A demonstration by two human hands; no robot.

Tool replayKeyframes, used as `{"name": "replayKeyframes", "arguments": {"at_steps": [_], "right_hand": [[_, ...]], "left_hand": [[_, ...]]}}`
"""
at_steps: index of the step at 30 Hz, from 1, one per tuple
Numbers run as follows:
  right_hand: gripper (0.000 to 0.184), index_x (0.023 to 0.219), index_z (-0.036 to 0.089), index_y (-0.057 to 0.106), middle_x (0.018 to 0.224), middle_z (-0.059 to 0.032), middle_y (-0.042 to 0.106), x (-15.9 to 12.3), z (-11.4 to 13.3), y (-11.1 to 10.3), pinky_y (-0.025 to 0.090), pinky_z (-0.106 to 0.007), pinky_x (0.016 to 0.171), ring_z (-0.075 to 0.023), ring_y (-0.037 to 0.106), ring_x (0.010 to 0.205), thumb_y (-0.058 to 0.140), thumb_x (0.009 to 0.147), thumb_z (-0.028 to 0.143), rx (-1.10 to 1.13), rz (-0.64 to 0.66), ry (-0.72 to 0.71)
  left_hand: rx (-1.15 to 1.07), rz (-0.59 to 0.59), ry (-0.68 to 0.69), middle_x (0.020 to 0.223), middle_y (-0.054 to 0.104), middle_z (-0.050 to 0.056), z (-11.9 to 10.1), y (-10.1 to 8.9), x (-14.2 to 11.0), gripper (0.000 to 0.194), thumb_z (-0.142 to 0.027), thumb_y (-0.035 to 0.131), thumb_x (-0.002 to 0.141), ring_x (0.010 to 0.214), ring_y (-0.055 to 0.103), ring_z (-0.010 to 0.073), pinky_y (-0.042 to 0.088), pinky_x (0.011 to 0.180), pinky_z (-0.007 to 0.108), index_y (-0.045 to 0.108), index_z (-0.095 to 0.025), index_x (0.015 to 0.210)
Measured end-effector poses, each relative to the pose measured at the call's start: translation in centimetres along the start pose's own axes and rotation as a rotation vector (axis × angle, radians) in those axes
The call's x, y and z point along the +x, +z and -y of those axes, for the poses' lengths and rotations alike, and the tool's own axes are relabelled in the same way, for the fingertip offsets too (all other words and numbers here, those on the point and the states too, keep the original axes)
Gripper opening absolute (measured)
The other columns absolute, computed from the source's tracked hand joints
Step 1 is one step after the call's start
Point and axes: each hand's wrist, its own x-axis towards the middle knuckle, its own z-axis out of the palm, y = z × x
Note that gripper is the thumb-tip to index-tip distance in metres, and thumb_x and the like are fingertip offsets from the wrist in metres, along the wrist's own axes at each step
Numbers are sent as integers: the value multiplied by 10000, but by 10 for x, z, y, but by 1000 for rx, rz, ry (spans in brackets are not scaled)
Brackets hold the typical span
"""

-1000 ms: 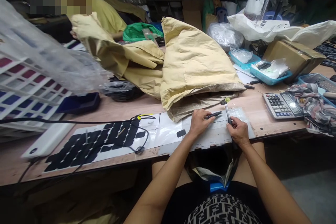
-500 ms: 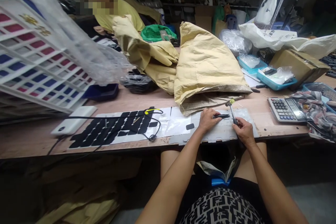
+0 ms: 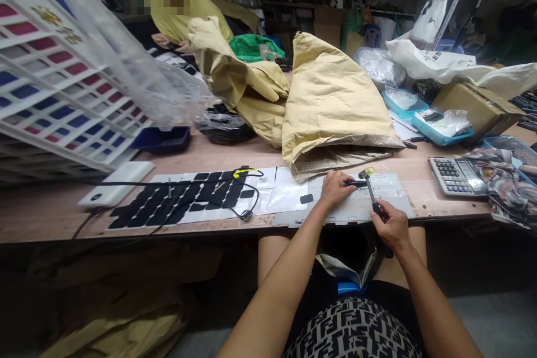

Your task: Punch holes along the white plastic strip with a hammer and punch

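Note:
My left hand [image 3: 334,188] pinches a small black strip-shaped part [image 3: 356,183] flat on a pale mat [image 3: 392,201] at the table's front edge. My right hand [image 3: 391,227] grips the handle of a small hammer [image 3: 371,191]. Its yellow-tipped head rests by the strip's right end. A loose black tab [image 3: 306,199] lies on the mat left of my left hand.
A white sheet of black cut-outs [image 3: 184,201] with a black cable [image 3: 245,213] lies to the left. Tan sacks [image 3: 331,100] fill the table's middle. A calculator [image 3: 457,175], patterned cloth [image 3: 503,179] and blue trays [image 3: 440,128] are at right. A person in yellow [image 3: 184,11] sits opposite.
My right hand has slid back along the hammer handle towards me, and the hammer head now sits closer to the strip. The view has swung left.

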Motion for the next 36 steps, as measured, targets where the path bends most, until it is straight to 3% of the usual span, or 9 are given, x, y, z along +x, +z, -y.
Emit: {"name": "replayKeyframes", "arguments": {"at_steps": [7,14,18,21,27,31,34,36], "right_hand": [[430,1089,142,732,649,-14,637,2,0,4,463,-244,561,-145,540,507,577,786,405,1,52,76],[414,1091,139,732,659,-13,640,1,12,6,466,-253,577,-141,540,506,570,795,379,0,26,-12],[388,1059,174,750,663,-8,650,3,10,9,463,-255,578,-146,554,515,578,769,367,-34,82,-11],[404,1072,180,750,680,-9,659,15,4,7,467,-257,590,-150,564,536,595,760,385,-19,81,13],[476,1059,116,741,689,-40,665,53,-22,10,488,-281,649,-177,590,590,604,741,442,86,-53,131],[520,1067,91,726,709,-55,676,60,-36,17,497,-284,652,-183,599,594,623,718,462,219,-75,219],[532,1071,89,724,695,-40,654,58,-38,18,480,-271,637,-172,578,593,632,705,464,245,-48,221],[514,1056,92,731,652,-18,618,57,-36,17,456,-260,613,-158,543,569,624,708,455,218,-49,210]], "left_hand": [[-9,27,-17,1033,651,8,1,-2,2,217,-352,738,780,1067,483,235,346,957,380,752,-312,993],[-10,28,-28,1023,661,2,-3,-4,1,216,-347,743,774,1061,483,237,355,940,376,749,-307,986],[-6,34,-38,1023,662,9,-4,-7,2,223,-342,750,764,1054,482,240,362,944,377,749,-296,982],[4,32,-28,1010,663,12,-5,-7,2,216,-352,749,769,1050,486,241,364,939,374,751,-293,976],[-11,22,-9,1019,667,12,-1,-5,1,205,-347,738,783,1067,486,243,361,950,381,744,-287,979],[-63,6,6,998,670,14,-3,-9,2,187,-304,725,791,1066,497,239,368,976,383,725,-266,974],[-217,-90,82,975,658,36,-10,-15,-19,162,-266,670,827,999,548,208,421,940,347,689,-216,980],[-326,-134,172,976,649,57,-15,-14,-52,176,-291,610,874,936,580,192,458,891,329,664,-202,1016]]}}
